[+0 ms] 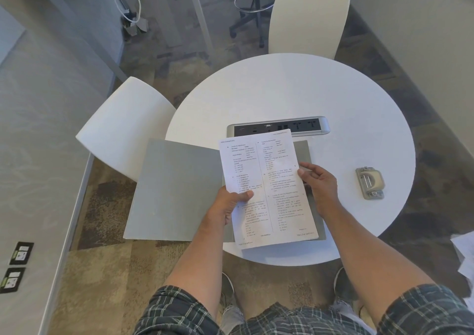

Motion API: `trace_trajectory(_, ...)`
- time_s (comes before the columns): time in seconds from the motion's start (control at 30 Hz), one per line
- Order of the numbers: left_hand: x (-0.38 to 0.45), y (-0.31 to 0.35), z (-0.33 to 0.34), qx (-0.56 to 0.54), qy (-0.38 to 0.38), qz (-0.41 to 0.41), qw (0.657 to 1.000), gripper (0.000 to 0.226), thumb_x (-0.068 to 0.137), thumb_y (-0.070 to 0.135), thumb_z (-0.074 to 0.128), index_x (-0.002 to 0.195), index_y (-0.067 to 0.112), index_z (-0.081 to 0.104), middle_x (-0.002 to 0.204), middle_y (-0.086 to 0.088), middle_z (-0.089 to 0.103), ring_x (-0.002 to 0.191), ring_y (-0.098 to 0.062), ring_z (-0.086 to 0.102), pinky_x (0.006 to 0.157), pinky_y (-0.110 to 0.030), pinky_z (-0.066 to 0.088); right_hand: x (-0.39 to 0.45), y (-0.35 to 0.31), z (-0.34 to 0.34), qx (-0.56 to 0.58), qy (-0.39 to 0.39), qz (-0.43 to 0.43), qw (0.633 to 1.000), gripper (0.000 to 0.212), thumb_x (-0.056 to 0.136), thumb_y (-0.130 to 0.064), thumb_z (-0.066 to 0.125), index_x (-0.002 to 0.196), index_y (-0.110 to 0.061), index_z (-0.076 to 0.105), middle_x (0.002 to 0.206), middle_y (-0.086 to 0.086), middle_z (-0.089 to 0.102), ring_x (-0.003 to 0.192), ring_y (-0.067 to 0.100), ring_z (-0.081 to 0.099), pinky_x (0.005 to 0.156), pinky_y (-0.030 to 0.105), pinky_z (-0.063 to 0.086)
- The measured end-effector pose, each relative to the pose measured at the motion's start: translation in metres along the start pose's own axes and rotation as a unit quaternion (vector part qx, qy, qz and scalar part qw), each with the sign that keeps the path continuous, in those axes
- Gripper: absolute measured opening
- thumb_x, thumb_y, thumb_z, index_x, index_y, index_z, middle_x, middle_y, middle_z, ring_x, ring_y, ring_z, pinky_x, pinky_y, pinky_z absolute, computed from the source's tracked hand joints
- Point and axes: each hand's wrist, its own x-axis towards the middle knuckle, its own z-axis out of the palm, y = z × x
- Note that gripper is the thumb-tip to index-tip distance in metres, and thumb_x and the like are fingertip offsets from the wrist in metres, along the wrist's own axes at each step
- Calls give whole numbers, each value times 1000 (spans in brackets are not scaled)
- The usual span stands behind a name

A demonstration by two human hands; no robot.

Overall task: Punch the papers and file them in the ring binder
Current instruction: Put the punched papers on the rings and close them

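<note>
1. My left hand [232, 204] pinches the left edge of the thin stack of white printed papers [266, 188], thumb on top; my right hand [316, 178] holds the right edge with curled fingers.
2. The papers hang at the centre of the frame, tilted, over the open grey ring binder [177, 191], whose left cover juts past the edge of the round white bench [333, 99].
3. The small silver metal hole punch [370, 183] sits to the right of centre, well apart from the papers.
4. I cannot tell whether holes are punched yet; the rings are hidden.
5. Risks, as I judge them: uneven sheet edges would give misaligned holes, and a nudge to the overhanging cover could tip the binder off.
</note>
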Motion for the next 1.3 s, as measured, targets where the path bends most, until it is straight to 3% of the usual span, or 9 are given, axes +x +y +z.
trace_trajectory(0.23,0,-2,-2,17,-4,-1,1000,48,82,-5,81,127,2,67,124,-16,74,109,-35,74,96,-56,58,1,1,1,-38,-8,16,999,17,91,-27,79,101,-12,80,99,8,82,78,19,75,69,31,58)
trace_trajectory(0.33,-1,-2,-2,12,-16,-5,1000,48,83,-5,80,128,3,67,123,-17,74,111,-38,72,97,-59,57,1,-1,1,-22,-11,19,1000,12,89,-24,81,93,-13,80,96,11,82,78,20,77,64,23,59)
trace_trajectory(0.5,-1,-1,-1,-1,-15,-1,1000,44,80,-2,83,121,10,71,119,-11,77,99,-23,78,74,-35,63,-2,-3,0,-21,-13,24,999,13,88,-31,82,86,-18,81,95,10,82,78,19,76,66,24,58)
trace_trajectory(0.6,-1,-1,-1,0,-25,-2,1000,46,81,-3,82,124,8,70,119,-11,77,96,-19,79,69,-30,63,-3,-4,1,-9,-6,53,999,23,91,-39,78,81,-18,80,96,10,81,74,18,73,69,31,53)
trace_trajectory(0.7,0,-1,-1,-2,-37,-5,999,48,82,-4,81,127,6,69,120,-11,77,102,-23,77,76,-36,64,-3,-5,3,26,-23,80,996,27,95,-39,73,87,-14,80,94,10,80,73,21,72,66,33,54)
trace_trajectory(0.8,1,-1,-2,-11,-41,-9,999,52,83,-5,80,132,3,66,124,-16,74,114,-33,72,96,-53,58,-4,-6,3,55,-31,91,994,27,97,-36,69,90,-13,81,89,8,78,74,24,67,68,35,50)
trace_trajectory(0.93,2,-1,-1,-19,-50,-9,998,52,84,-6,78,133,3,65,124,-16,74,114,-35,72,93,-53,60,-4,-7,4,75,-39,95,992,30,92,-40,72,96,-12,82,101,15,77,86,34,66,79,44,50)
trace_trajectory(1.07,3,-2,0,-22,-51,-9,998,53,85,-9,75,136,0,62,131,-21,70,122,-40,66,106,-63,49,-3,-9,4,96,-53,103,989,33,94,-39,71,104,-9,80,114,22,73,96,40,67,83,48,53)
trace_trajectory(1.3,5,-3,3,-41,-42,-8,998,52,86,-9,75,135,-2,62,131,-22,69,123,-42,65,108,-65,47,-2,-14,7,85,-6,93,992,24,95,-29,74,101,-7,80,99,16,79,87,36,68,72,39,57)
